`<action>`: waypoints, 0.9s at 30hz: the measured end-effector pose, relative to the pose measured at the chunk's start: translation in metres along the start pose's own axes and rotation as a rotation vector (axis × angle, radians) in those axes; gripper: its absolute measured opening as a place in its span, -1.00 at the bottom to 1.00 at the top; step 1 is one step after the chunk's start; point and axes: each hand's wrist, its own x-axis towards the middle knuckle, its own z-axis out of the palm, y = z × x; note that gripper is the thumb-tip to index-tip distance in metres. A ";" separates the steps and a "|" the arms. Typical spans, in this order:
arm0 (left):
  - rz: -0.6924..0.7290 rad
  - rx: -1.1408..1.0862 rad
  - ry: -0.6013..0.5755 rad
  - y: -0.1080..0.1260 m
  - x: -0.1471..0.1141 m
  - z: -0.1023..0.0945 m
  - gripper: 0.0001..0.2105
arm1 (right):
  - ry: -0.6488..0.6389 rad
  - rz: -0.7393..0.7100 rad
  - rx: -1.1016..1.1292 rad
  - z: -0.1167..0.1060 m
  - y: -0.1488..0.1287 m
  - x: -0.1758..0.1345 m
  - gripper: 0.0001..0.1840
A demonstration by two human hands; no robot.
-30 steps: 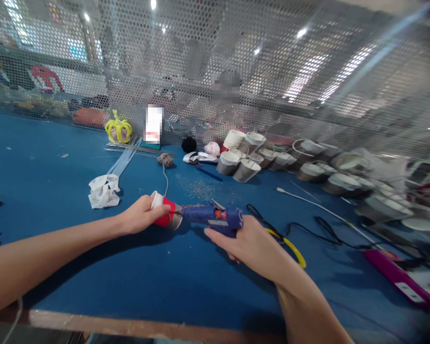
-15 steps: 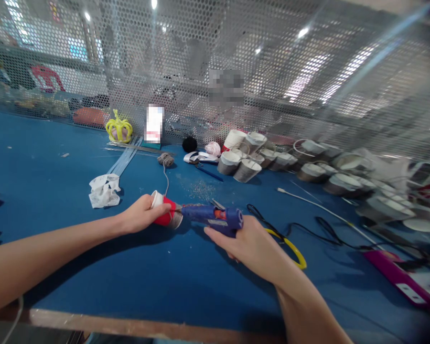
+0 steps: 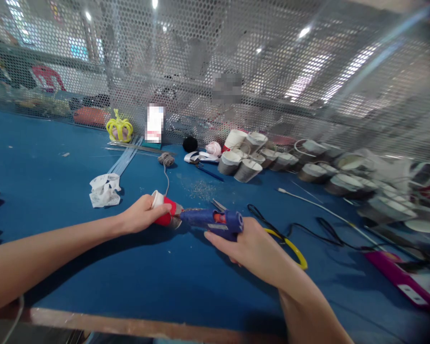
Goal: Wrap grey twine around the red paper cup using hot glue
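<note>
We can read no text anywhere; the pale label (image 3: 218,227) on the blue glue gun (image 3: 208,220) is too small to make out.

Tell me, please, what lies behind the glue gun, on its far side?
Just beyond the glue gun, metal tips and pale crumbs show on the table. The glue gun and right hand cover what follows, so whether the tips join the yellow handle cannot be seen.

Your cup (image 3: 163,219) is red, with a white rim and grey at its other end; your glue gun (image 3: 198,218) is blue-violet. Your bench (image 3: 157,282) is plain blue, brown along the near edge; by the far edge, the crown (image 3: 119,131) is yellow, the ball (image 3: 190,144) black.
</note>
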 end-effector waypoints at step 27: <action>0.006 0.062 0.043 -0.001 -0.002 0.002 -0.68 | 0.073 0.039 0.018 0.002 -0.004 0.005 -0.64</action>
